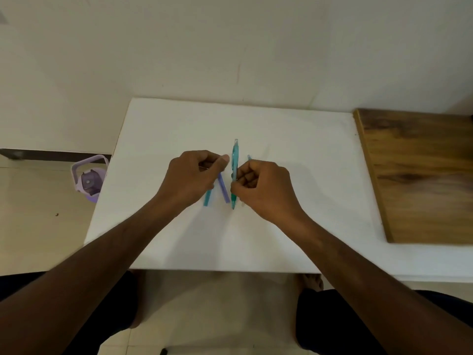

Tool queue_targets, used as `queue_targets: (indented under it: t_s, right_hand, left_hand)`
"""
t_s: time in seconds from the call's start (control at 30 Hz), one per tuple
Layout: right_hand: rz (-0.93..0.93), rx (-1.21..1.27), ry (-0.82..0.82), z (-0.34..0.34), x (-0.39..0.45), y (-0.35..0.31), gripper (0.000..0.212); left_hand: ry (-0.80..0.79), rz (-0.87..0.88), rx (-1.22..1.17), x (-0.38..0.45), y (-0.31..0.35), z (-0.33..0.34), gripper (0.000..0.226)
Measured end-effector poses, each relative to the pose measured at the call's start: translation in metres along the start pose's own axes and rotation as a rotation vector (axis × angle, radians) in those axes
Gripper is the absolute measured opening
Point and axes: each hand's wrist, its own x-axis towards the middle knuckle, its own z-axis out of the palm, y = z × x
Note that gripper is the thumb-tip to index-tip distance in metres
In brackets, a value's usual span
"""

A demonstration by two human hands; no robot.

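Note:
Several pens lie on a white table [294, 139]. My left hand [190, 175] has its fingers curled round a purple pen [223, 188], and a blue pen [207, 198] sticks out below the same hand. A teal pen [234, 157] points away from me in the middle, and my right hand [261, 185] pinches it near its lower half. A thin light blue pen tip [248, 157] shows just above my right hand; the rest of it is hidden.
A wooden board [419, 175] lies at the table's right end. A purple bottle with a handle [89, 178] stands on the floor left of the table. A wall runs behind the table. My knees and feet are under the near edge.

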Motion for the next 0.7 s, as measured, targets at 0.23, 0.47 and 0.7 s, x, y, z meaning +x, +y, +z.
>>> queue_targets:
  t_s: [0.23, 0.47, 0.7]
  right_hand:
    - [0.125, 0.257, -0.155, -0.014, -0.006, -0.005, 0.020]
    - [0.148, 0.154, -0.068, -0.048, 0.004, 0.000, 0.022]
    - [0.277, 0.387, -0.054, -0.059, 0.012, -0.001, 0.009]
  left_hand:
    - [-0.243, 0.078, -0.270, -0.009, 0.014, 0.007, 0.034]
    - [-0.171, 0.035, -0.222, -0.009, 0.013, 0.014, 0.022]
    - [-0.272, 0.056, -0.192, -0.014, 0.017, 0.027, 0.025]
